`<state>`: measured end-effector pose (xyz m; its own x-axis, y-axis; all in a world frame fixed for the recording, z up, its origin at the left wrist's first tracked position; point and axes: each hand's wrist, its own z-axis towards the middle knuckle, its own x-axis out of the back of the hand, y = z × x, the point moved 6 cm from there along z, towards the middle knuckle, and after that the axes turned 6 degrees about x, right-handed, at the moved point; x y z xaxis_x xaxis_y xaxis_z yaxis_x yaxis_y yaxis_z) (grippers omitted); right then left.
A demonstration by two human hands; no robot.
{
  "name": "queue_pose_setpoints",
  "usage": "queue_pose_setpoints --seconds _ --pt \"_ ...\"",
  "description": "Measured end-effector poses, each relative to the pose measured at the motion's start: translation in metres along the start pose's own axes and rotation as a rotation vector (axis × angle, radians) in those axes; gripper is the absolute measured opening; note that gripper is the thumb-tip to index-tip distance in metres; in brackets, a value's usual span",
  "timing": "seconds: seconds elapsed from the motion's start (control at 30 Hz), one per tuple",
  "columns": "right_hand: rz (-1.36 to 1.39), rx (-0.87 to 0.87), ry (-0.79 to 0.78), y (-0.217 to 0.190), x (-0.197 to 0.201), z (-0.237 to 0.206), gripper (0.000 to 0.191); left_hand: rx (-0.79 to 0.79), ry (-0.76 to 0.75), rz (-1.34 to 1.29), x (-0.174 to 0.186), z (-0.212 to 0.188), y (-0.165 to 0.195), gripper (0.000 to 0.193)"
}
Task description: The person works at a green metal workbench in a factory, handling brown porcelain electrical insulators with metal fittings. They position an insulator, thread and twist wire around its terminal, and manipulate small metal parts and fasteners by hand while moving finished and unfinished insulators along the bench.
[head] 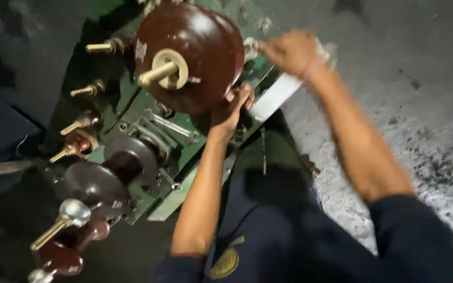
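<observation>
Brown insulator (195, 52) rests against the left hand (232, 107), fingers curled on its rim; right hand (289, 51) blurred, grip unclear.

I see the large insulator (192, 55) on the cover plate (184, 136), smaller insulator (103, 181) lower left of it, studs (87, 91) further left.

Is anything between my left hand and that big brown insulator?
No. The left hand already touches the lower edge of the large brown insulator. The right hand is beside its rim, blurred.
</observation>
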<state>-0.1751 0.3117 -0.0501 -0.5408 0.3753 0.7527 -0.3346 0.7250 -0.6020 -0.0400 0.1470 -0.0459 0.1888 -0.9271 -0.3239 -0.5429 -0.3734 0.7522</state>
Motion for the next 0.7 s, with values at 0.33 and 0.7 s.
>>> queue_pose_setpoints --seconds 0.33,0.7 --pt "0.019 -0.065 0.21 -0.021 -0.013 -0.025 0.055 -0.171 0.169 0.394 0.022 -0.022 -0.011 0.044" --pt "-0.052 0.214 -0.089 -0.013 0.033 0.042 0.074 -0.382 0.035 1.343 -0.068 -0.047 0.077 0.036"
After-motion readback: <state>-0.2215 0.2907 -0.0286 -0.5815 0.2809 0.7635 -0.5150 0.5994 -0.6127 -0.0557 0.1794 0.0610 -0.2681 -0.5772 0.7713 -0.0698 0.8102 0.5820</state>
